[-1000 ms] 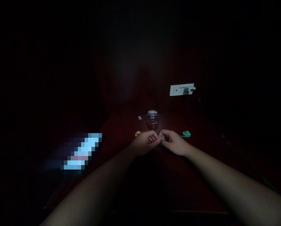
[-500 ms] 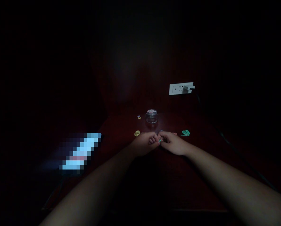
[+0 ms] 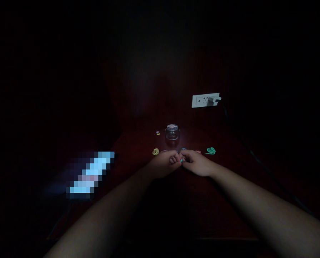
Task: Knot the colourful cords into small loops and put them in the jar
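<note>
My left hand (image 3: pixel 165 163) and my right hand (image 3: pixel 196 163) meet fingertip to fingertip above the dark red table. Between them a small green band (image 3: pixel 181 160) shows, pinched by both; most of it is hidden by the fingers. Left of the hands lies a pile of yellow bands (image 3: pixel 155 152). On the right is a pile of green bands (image 3: pixel 211 151). Bits of blue bands (image 3: pixel 184 149) and reddish bands (image 3: pixel 198 152) peek out behind my right hand. Beyond the hands stands a clear lidded jar (image 3: pixel 172 132).
Two little bands (image 3: pixel 158 133), one yellow and one pale, lie left of the jar. A lit, blurred-out screen (image 3: pixel 91 175) is at the left. On the back wall sits a socket (image 3: pixel 205 100) with a white plug. A cable (image 3: pixel 278 181) runs along the right side.
Almost nothing differs. The whole view has shifted very slightly, and both hands keep their pinch on the green band.
</note>
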`<state>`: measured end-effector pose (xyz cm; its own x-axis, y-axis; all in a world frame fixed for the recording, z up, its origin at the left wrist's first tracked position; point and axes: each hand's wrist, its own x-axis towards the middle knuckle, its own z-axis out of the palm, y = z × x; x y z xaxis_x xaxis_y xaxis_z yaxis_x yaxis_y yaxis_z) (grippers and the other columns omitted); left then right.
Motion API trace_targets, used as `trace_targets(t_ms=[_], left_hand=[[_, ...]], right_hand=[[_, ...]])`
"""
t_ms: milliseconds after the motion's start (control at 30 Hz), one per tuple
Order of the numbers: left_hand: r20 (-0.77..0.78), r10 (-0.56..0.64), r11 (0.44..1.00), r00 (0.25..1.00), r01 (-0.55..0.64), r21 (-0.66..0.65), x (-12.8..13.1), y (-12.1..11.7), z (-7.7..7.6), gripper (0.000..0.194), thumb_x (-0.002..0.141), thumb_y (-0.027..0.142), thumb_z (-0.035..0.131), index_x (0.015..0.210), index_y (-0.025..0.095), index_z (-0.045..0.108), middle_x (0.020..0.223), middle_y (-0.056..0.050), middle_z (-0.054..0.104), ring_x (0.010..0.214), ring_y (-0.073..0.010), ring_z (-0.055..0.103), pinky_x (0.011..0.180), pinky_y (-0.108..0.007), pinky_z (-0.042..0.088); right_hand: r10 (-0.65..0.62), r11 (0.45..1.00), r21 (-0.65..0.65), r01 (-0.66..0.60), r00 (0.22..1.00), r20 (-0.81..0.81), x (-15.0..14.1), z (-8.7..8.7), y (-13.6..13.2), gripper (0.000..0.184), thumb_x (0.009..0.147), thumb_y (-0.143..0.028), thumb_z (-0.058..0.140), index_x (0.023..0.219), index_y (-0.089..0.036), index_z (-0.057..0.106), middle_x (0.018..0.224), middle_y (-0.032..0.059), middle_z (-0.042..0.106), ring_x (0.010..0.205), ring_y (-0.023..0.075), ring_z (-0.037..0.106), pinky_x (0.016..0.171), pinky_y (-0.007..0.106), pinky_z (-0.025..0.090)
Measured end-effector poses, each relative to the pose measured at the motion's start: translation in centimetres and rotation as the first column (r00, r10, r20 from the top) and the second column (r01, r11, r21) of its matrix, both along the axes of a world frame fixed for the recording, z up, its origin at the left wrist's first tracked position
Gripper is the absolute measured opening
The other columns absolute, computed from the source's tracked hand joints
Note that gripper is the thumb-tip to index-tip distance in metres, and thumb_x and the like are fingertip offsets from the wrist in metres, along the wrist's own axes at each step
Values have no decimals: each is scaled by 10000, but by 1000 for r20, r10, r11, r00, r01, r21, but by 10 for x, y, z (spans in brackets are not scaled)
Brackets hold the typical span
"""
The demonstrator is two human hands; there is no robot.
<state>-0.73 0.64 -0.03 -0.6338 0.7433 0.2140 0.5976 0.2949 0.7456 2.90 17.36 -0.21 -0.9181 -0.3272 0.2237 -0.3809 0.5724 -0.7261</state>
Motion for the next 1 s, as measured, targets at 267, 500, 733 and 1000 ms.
trace_targets(t_ms=[267,500,733,1000], left_hand=[[-16,-9,1000,1000,9,-2,-1,-1,-2,115,766,265,524,766,151,524,676,8,537,581,-81,467,532,-194,383],[28,-41,999,999,41,9,0,-1,-1,118,773,263,518,770,146,504,661,15,512,571,-76,450,525,-190,376],[34,-40,999,999,40,-2,-1,-2,-3,123,779,271,511,790,149,498,675,16,514,572,-72,441,527,-186,369],[54,-58,998,997,57,17,-1,-2,-4,120,784,267,509,784,150,482,674,17,499,578,-74,437,527,-190,367]], right_hand=[[22,1000,17,-21,998,-51,2,0,0,47,681,-126,471,677,-172,461,600,-32,474,551,94,407,525,220,311],[41,998,50,-38,997,-64,2,0,0,51,682,-127,474,670,-174,458,612,-22,490,553,99,416,521,224,312],[39,997,63,-36,997,-59,2,1,0,41,690,-131,467,679,-169,457,616,-25,488,559,97,418,525,219,311],[36,997,72,-31,997,-68,3,2,-1,41,693,-128,464,685,-168,461,622,-27,486,561,93,415,528,215,318]])
